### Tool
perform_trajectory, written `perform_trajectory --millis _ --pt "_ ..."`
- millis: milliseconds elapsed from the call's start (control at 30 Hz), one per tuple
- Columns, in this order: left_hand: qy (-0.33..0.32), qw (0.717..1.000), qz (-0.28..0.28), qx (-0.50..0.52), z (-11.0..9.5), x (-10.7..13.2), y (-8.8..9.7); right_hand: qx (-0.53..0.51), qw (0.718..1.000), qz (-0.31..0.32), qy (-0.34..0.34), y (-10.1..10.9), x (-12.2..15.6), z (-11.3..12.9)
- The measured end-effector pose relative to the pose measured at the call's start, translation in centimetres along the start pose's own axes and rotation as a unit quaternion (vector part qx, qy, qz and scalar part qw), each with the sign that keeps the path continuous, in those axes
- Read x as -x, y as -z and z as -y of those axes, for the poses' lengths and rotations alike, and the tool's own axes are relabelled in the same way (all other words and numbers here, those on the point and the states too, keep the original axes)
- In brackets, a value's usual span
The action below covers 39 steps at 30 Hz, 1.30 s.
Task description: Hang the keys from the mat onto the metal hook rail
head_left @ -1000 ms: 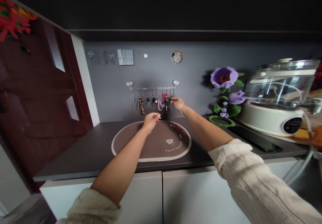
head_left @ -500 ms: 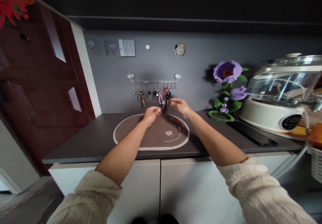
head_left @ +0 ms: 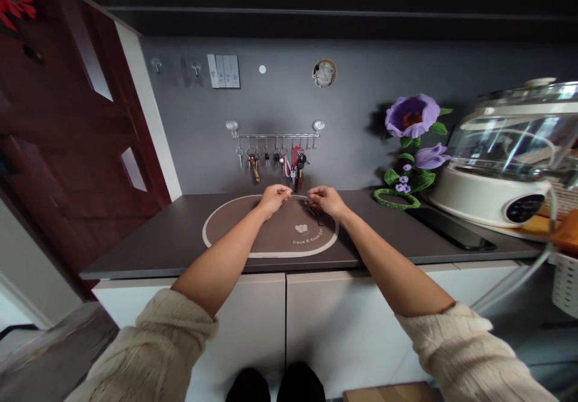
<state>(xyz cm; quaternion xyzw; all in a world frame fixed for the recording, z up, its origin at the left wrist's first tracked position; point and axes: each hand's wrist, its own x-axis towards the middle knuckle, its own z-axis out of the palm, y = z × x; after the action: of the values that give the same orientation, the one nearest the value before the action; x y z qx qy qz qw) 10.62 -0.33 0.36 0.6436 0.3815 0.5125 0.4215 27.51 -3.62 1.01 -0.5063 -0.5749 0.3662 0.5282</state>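
My left hand [head_left: 274,198] and my right hand [head_left: 326,201] hover close together over the back of a brown oval mat [head_left: 235,237] on the dark counter. Both have their fingers pinched. Something thin and pale seems to run between the two pinches, too small to name. A dark key bunch [head_left: 315,212] lies on the mat just under my right hand. Above them a chrome hook rail [head_left: 274,136] on the grey wall carries several keys, among them a red and black bunch [head_left: 297,162].
A purple crocheted flower [head_left: 412,140] stands on the counter at right, beside a white cooker with a glass lid [head_left: 501,161] and a black slab [head_left: 454,229]. A dark red door [head_left: 67,149] is at left. White cabinet fronts [head_left: 289,324] lie below.
My right hand came down from the keys on the rail to just above the mat. Both hands drew closer together, and the view shifted downward and back.
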Motion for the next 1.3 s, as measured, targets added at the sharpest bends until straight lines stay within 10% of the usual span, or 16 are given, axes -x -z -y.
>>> perform_trajectory --millis 600,1300 --pt "-0.001 1.000 0.013 -0.004 0.3 -0.1 0.0 0.416 0.901 -0.006 0.122 -0.5 -1.2 -0.9" --pt "-0.001 1.000 -0.005 0.016 -0.2 -0.2 0.2 0.094 0.992 0.044 0.073 -1.2 0.7 0.8"
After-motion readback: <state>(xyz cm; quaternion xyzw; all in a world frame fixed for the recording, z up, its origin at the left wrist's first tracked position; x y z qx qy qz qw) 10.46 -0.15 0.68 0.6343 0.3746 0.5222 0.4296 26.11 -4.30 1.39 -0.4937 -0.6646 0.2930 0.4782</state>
